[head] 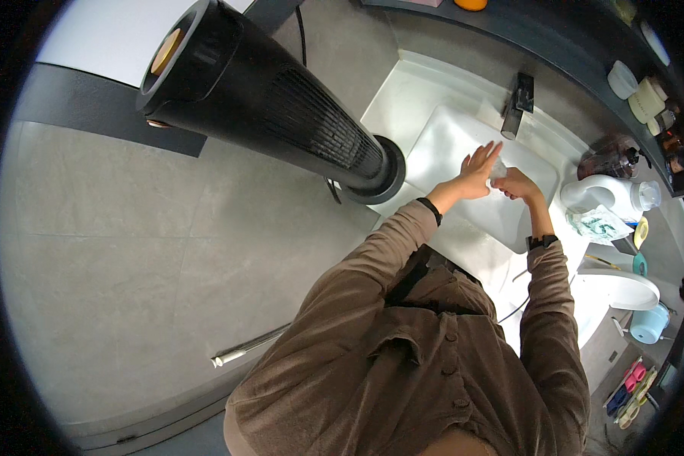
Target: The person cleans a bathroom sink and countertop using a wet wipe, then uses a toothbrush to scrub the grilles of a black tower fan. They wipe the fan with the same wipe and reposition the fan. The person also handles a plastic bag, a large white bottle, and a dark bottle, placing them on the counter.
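Observation:
My left hand (476, 174) is over the white washbasin (440, 142), its fingers straight and slightly apart, pointing toward the black faucet (513, 117). Close beside it, my right hand (516, 184) has its fingers curled around a small translucent item (498, 170). That item lies between the two hands and is partly hidden by them, so its exact kind is unclear. Whether my left palm touches it cannot be made out. Both hands are below the faucet's spout, toward my body.
A tall black tower fan (319, 125) stands left of the basin. Right of it are a white jug (601, 196), a printed plastic packet (598, 224) and a dark pump bottle (610, 158). A dark shelf (570, 54) holds several containers. A toilet (615, 289) is at lower right.

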`<state>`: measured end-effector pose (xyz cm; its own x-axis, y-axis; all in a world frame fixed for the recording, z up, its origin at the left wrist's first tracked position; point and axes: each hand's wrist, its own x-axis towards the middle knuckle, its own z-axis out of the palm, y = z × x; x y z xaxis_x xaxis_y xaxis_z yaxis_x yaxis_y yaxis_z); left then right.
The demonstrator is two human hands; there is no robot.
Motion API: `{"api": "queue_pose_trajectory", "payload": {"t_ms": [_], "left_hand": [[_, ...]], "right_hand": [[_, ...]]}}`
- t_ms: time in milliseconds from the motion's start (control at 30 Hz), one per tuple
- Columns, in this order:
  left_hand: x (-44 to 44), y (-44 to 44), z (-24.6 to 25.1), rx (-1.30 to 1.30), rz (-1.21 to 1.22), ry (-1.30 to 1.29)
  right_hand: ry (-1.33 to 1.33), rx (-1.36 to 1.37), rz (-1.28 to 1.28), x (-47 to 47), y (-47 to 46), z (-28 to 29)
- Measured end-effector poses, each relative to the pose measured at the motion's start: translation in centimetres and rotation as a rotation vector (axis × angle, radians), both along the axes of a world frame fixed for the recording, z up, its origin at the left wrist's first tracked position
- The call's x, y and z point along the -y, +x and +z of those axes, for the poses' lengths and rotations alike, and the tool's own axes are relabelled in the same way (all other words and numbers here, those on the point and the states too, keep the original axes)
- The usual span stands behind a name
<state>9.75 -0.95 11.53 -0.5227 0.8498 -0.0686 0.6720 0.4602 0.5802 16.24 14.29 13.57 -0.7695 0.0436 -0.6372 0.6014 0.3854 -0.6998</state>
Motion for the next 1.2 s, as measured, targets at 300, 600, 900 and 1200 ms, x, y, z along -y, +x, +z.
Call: {"api": "queue_pose_trajectory", "payload": {"t_ms": [300, 600, 900, 1200], "left_hand": [[-1.8, -0.9, 0.4, 0.368, 0.322, 0.439], [-5.1, -0.3, -2.2, 1.321, 0.724, 0.563], [-2.1, -0.4, 0.8, 1.518, 0.646, 0.414], [-3.8, -2.8, -2.6, 1.095, 0.321, 0.265]], "right_hand": [[-0.155, -0.199, -0.016, 0.2, -0.3, 3.2], [-1.046, -0.18, -0.49, 1.5, 2.3, -0.5], [-1.39, 0.114, -0.646, 1.3, 0.8, -1.0], [-0.744, 0.159, -0.303, 2.3, -0.8, -0.4]]}}
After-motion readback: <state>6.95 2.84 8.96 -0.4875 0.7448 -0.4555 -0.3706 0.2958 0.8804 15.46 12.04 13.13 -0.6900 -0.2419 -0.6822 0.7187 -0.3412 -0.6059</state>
